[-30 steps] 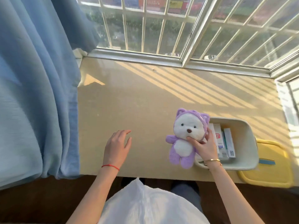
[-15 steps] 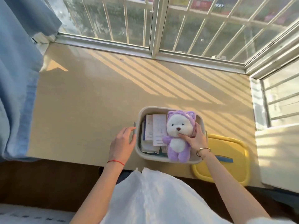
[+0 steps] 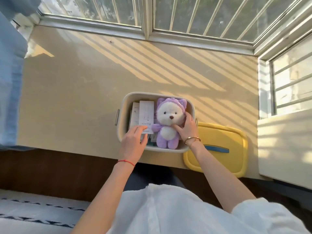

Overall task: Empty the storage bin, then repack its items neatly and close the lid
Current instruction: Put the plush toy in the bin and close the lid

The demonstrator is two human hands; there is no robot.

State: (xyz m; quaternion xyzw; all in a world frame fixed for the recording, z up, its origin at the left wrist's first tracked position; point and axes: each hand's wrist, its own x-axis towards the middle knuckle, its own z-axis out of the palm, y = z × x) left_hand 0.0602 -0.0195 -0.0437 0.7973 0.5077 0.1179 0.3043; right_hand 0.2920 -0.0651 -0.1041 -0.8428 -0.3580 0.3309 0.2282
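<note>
Warm low sun through window [image 3: 194, 16] ahead of me; striped bar shadows across ledge [image 3: 84, 85]; wide-angle bending at edges; slight softness, my lap dim

**Colour and Pattern Inspection: Window Ledge**

Storage bin [image 3: 124, 105]: cream-white throughout. Plush bear [image 3: 168, 122], at 3 o'clock within the bin: lilac hood, body and limbs; white face and belly; dark eyes, brown nose. Boxes [image 3: 146, 115], at 9 o'clock within the bin: white with fine grey print. Lid [image 3: 224, 146], at 3 o'clock of the bin: bright yellow with a blue handle strip. Ledge [image 3: 76, 92]: pale beige, crossed by diagonal sunlit stripes. Curtain [image 3: 10, 81], at 9 o'clock: plain light blue. Left wrist carries a red string [image 3: 126, 162]; right wrist a gold bangle [image 3: 192, 139]. Garment [image 3: 177, 211], at 6 o'clock: white.
</note>
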